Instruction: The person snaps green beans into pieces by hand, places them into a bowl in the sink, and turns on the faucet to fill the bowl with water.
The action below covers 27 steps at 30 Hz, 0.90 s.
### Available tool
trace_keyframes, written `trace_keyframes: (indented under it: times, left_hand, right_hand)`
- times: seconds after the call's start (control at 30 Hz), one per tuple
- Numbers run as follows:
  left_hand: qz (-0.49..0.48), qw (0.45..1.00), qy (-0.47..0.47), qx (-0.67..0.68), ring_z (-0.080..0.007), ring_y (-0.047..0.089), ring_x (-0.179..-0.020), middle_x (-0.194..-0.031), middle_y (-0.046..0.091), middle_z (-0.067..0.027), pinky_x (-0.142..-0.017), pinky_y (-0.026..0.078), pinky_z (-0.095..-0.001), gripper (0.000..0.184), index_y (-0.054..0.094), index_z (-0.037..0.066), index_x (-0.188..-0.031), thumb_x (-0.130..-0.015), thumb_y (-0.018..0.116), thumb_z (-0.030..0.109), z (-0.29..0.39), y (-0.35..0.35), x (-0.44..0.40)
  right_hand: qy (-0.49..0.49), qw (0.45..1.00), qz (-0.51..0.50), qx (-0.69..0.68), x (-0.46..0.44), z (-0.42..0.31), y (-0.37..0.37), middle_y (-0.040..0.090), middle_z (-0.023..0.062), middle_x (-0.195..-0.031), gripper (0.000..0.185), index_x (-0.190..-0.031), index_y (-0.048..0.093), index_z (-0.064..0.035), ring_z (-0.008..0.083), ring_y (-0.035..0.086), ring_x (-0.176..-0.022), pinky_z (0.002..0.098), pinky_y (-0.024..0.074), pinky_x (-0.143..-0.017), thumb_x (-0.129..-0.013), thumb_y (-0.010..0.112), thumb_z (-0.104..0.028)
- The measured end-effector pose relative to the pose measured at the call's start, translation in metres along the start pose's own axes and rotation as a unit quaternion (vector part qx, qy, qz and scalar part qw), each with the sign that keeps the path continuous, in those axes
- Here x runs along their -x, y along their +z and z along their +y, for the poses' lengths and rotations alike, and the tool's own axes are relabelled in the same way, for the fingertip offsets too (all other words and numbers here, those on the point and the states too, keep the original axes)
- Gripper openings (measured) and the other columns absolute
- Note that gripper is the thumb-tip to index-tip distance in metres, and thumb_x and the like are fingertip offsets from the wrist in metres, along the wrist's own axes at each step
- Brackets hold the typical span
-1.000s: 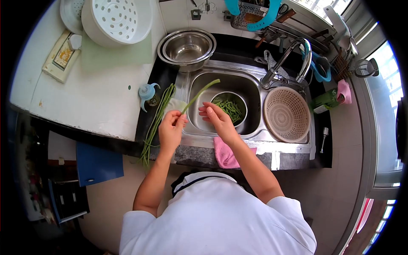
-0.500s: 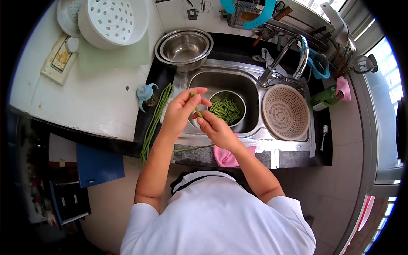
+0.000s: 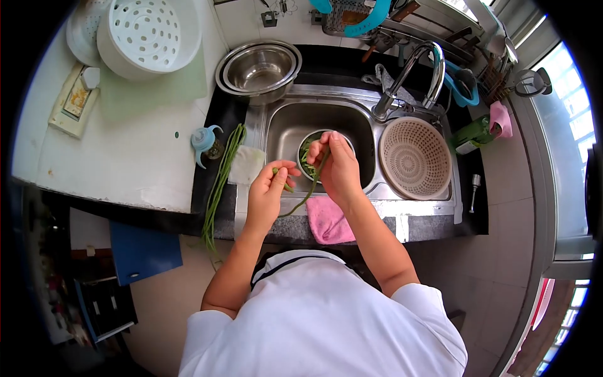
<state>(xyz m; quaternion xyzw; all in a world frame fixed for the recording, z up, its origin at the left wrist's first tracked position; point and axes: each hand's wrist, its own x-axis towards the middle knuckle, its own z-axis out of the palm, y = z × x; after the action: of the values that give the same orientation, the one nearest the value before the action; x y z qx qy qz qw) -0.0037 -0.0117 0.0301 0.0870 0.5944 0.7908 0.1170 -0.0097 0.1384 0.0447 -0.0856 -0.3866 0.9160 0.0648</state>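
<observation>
My left hand (image 3: 269, 191) is closed on a short piece of green bean (image 3: 286, 186) in front of the sink. Close by, my right hand (image 3: 340, 164) pinches a long green bean (image 3: 311, 191), which hangs down in a curve towards the sink's front edge. Behind my right hand, a metal bowl (image 3: 298, 157) with bean pieces (image 3: 306, 151) stands in the sink (image 3: 286, 129), partly hidden by my fingers. A bundle of long green beans (image 3: 221, 182) lies left of the sink, its lower ends hanging over the counter edge.
A beige colander (image 3: 416, 158) rests right of the basin, beside the faucet (image 3: 408, 72). Nested metal bowls (image 3: 259, 72) stand behind left. A pink cloth (image 3: 329, 220) lies on the front edge, and a blue-lidded bottle (image 3: 206, 144) stands near the bundle.
My hands have moved apart: the right one up and over the bowl, the left one lower. The long bean now hangs from my right hand. The view has shifted slightly.
</observation>
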Motion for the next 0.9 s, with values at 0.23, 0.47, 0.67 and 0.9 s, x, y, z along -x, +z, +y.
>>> trace_keyframes:
  times: [0.23, 0.47, 0.67, 0.9]
  left_hand:
    - [-0.112, 0.969, -0.086, -0.205, -0.0059, 0.048, -0.072, -0.082, 0.06, -0.0004, -0.062, 0.039, -0.0195, 0.024, 0.059, 0.001, -0.105, -0.09, 0.051, 0.017, -0.001, 0.004, -0.007]
    - [-0.016, 0.973, -0.165, 0.159, -0.0077, 0.047, -0.067, -0.081, 0.056, -0.0005, -0.061, 0.04, -0.0208, 0.019, 0.057, 0.001, -0.096, -0.091, 0.049, 0.017, 0.005, -0.009, -0.017]
    - [-0.02, 0.969, -0.135, 0.206, -0.0069, 0.047, -0.066, -0.083, 0.054, -0.0011, -0.063, 0.041, -0.0217, 0.019, 0.056, 0.003, -0.093, -0.093, 0.046, 0.02, 0.022, -0.026, -0.029]
    - [-0.047, 0.975, -0.14, 0.169, -0.0073, 0.047, -0.066, -0.089, 0.054, -0.0025, -0.064, 0.041, -0.0219, 0.017, 0.053, 0.006, -0.095, -0.093, 0.045, 0.02, 0.024, -0.023, -0.031]
  right_hand:
    - [-0.013, 0.987, -0.034, 0.159, 0.006, 0.011, 0.011, 0.061, 0.0097, -0.105, 0.02, -0.092, 0.044, -0.0099, 0.0125, 0.052, -0.09, 0.0272, 0.0401, -0.082, -0.096, 0.036, -0.028]
    - [-0.167, 0.965, -0.093, 0.179, 0.026, 0.02, 0.004, 0.06, 0.0091, -0.104, 0.019, -0.092, 0.056, -0.0023, 0.0151, 0.05, -0.104, 0.0291, 0.0375, -0.091, -0.091, 0.049, -0.019]
    - [-0.122, 0.984, -0.055, 0.115, 0.036, 0.013, -0.009, 0.055, 0.0044, -0.081, 0.019, -0.095, 0.051, -0.0022, 0.014, 0.055, -0.084, 0.0274, 0.0423, -0.079, -0.094, 0.045, -0.02]
    - [-0.03, 0.906, -0.214, 0.364, 0.035, 0.027, -0.01, 0.045, -0.0057, -0.07, 0.022, -0.089, 0.06, -0.0044, 0.0027, 0.035, -0.058, 0.0195, 0.0295, -0.05, -0.09, 0.053, -0.026]
